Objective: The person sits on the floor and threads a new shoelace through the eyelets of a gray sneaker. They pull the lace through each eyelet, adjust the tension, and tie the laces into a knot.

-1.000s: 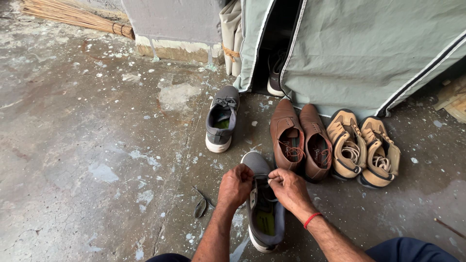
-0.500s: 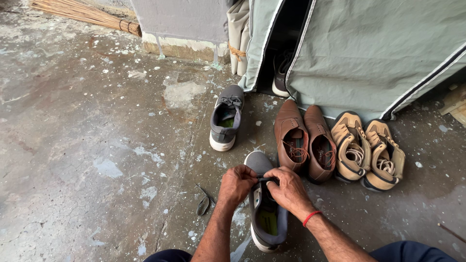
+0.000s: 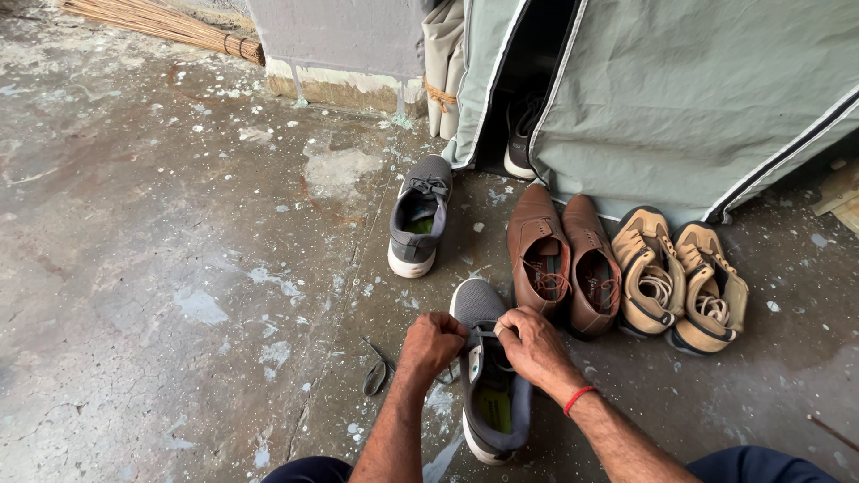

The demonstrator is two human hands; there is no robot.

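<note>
Hands meet over the throat of a grey sneaker (image 3: pixel 490 394) on the concrete floor (image 3: pixel 161 268): the left hand (image 3: pixel 431 344) is fisted tight and the right hand (image 3: pixel 532 347) has its fingers curled, each pinching the shoe's laces. Just beyond the right hand stands a pair of brown leather shoes (image 3: pixel 564 261), with tan lace-up boots (image 3: pixel 684 282) further right. Ahead of the left hand sits the matching grey sneaker (image 3: pixel 418 215), before a grey-green fabric shoe cabinet (image 3: pixel 698 98).

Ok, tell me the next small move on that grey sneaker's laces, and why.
Probably pull the two lace ends apart to snug them. Both the left hand and right hand pinch laces over the tongue of the grey sneaker, and no finished bow shows there, unlike on its mate.
</note>
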